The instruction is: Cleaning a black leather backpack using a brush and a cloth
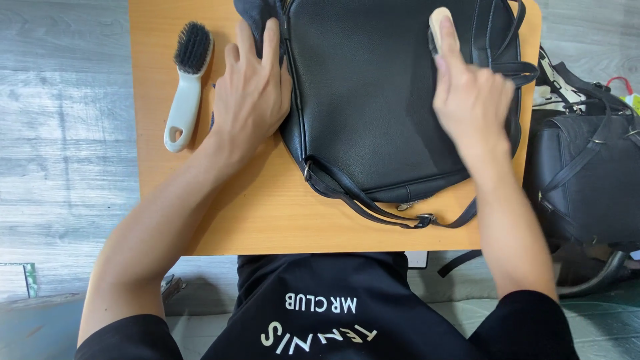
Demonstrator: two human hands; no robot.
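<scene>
A black bag [373, 100] lies on an orange table [267, 213], its strap [373, 207] trailing toward the near edge. The left hand [250, 93] presses flat on the bag's left edge, fingers spread. The right hand [467, 93] grips a small pale brush [438, 23] against the bag's top. A second brush [187, 83] with dark bristles lies on the table, left of the left hand.

A: Black leather shoulder bag [373, 100] was cut off at the top edge, right?
B: Yes. Pale brush [438, 23] was mostly hidden under right hand [470, 97]; bristles couldn't be seen.
</scene>
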